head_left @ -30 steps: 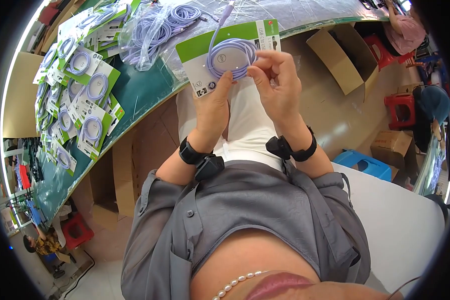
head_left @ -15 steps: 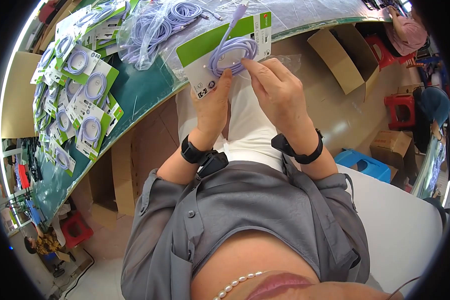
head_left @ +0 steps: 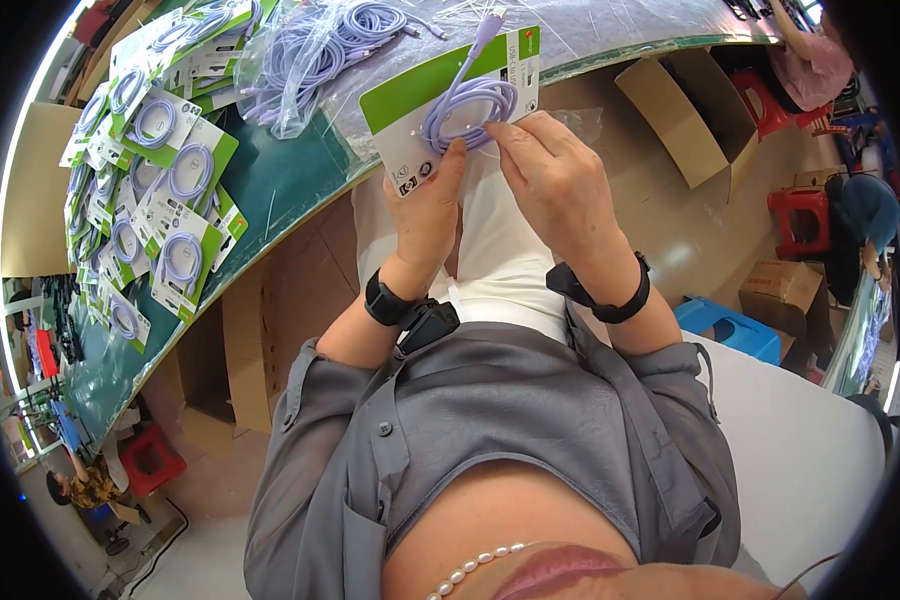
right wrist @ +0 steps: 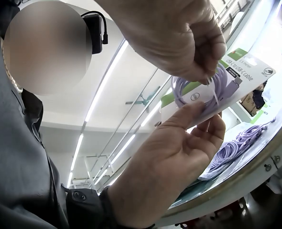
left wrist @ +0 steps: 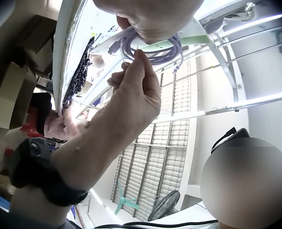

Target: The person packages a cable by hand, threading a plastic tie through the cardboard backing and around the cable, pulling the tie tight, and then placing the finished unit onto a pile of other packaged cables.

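Observation:
My left hand (head_left: pixel 425 220) grips a green and white packaging card (head_left: pixel 385 105) by its lower edge, thumb on the front and fingers behind. On the card lies a coiled purple USB-C cable (head_left: pixel 437 125), its plug (head_left: pixel 488 28) sticking up past the top edge. My right hand (head_left: pixel 560 185) is at the coil's right side, thumb and forefinger pinched together. From the right wrist view, a thin white tie (right wrist: pixel 213 90) runs across the coil to those pinching fingertips. The left thumb presses beside the coil there.
A heap of carded purple cables (head_left: pixel 175 180) covers the left of the green table (head_left: pixel 280 185). Behind the card, more loose cables (head_left: pixel 320 50) lie in clear plastic. An open cardboard box (head_left: pixel 675 120) and a blue stool (head_left: pixel 727 328) stand on the right.
My right hand has turned over, knuckles now up, and its fingertips have come in to the coil's edge. The card has tilted and shifted slightly; the left hand keeps its grip.

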The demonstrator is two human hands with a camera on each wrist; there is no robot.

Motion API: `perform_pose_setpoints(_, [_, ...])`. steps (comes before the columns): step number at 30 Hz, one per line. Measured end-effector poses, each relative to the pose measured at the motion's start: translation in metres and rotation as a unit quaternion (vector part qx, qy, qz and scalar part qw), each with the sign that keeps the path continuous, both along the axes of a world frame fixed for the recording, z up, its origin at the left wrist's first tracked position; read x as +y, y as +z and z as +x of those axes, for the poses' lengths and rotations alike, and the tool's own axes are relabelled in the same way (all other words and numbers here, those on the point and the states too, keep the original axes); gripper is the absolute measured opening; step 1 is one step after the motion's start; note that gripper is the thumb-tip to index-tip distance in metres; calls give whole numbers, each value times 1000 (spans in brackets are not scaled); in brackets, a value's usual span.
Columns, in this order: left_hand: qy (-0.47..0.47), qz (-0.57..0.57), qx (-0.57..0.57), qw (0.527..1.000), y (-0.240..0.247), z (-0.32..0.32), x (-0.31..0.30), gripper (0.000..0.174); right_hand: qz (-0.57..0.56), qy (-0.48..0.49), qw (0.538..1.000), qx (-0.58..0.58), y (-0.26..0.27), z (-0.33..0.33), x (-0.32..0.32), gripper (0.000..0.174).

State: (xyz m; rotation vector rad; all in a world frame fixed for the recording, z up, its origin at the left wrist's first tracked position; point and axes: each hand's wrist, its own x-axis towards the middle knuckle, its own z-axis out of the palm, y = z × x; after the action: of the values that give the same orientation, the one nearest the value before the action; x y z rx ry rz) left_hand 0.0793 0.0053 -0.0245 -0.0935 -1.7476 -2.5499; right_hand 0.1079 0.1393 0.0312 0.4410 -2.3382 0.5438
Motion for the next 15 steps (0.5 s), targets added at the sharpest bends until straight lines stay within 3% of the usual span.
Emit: perform_pose_setpoints(15, [-8, 33, 18, 999, 4, 4, 3, 22, 12, -10, 1000, -8, -5, 1, 1, 20])
